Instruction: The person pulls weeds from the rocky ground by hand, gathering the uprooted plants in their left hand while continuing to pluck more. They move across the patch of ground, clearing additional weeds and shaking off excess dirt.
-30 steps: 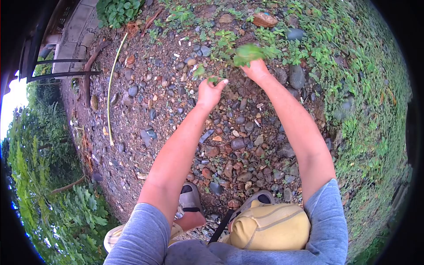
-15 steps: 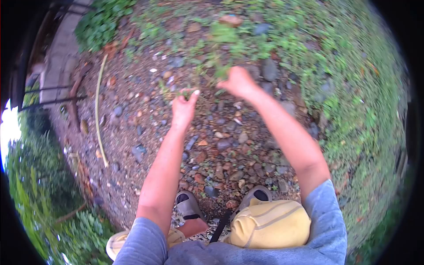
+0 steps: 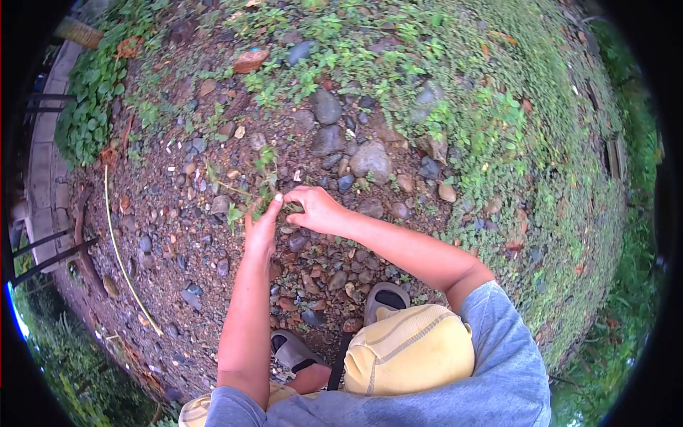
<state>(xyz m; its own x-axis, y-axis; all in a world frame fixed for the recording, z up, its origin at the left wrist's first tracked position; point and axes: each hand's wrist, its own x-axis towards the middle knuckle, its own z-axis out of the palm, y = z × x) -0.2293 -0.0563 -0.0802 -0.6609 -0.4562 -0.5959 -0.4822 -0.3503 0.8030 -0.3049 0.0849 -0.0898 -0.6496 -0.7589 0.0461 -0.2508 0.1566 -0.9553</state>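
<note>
My left hand point(image 3: 261, 226) is closed around a small bunch of pulled green weeds point(image 3: 266, 169), with leafy stems sticking out above and to the left of the fingers. My right hand point(image 3: 315, 210) meets it from the right, fingers curled and touching the bunch near the left thumb. Some greenery shows between the two hands, though the right fingertips are partly hidden. Beneath both hands lies damp, pebbly soil point(image 3: 206, 260).
Low green weeds point(image 3: 498, 135) cover the ground to the right and far side. Larger stones point(image 3: 371, 161) lie ahead of my hands. On the left are a long pale stalk point(image 3: 122, 256), a dark branch point(image 3: 85, 238) and a paved edge point(image 3: 44, 164). My shoes point(image 3: 292, 350) stand on gravel.
My right hand has come back from the far right with greenery and joined my left hand. The camera view has shifted, so the stones and weeds appear elsewhere in the picture.
</note>
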